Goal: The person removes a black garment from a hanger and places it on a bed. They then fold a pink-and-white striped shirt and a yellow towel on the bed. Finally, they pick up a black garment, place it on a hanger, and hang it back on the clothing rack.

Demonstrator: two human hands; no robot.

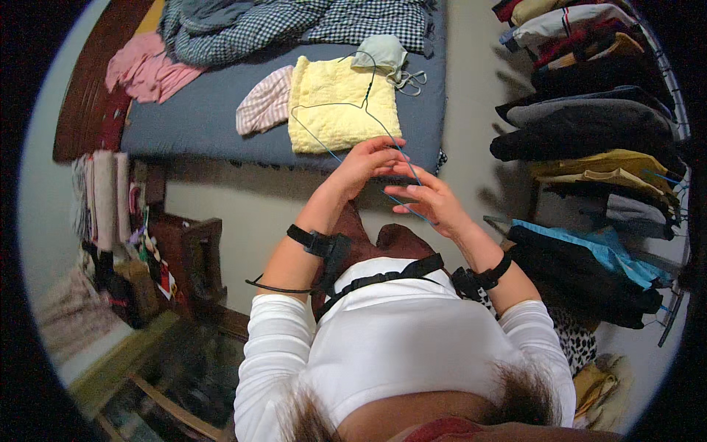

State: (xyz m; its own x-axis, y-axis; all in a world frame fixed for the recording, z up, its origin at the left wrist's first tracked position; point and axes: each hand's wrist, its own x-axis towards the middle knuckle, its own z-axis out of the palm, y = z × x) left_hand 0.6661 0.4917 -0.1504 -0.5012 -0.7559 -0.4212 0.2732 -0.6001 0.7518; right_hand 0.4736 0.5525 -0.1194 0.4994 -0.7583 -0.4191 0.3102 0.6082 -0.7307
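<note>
A thin blue wire clothes hanger (331, 104) is in front of me, its hook pointing away over the bed. My right hand (433, 201) is at its lower right side, thumb and fingers around the wire. My left hand (367, 166) touches or lies close to the wire near that side, fingers bent; its hold is unclear. Beyond the hands a folded yellow towel (342, 127) lies on the bed's grey sheet (210, 121). Left of it sits a pink-and-white striped cloth (265, 102), and a pale grey-green cloth with ties (381, 55) rests on its upper right corner.
A checked blanket (248, 27) and a pink garment (152, 69) lie farther back on the bed. Along the right, many garments hang from a rail (663, 72). At left stand hanging cloths (105, 193), a dark wooden piece of furniture (190, 248) and a glass-topped surface (171, 375).
</note>
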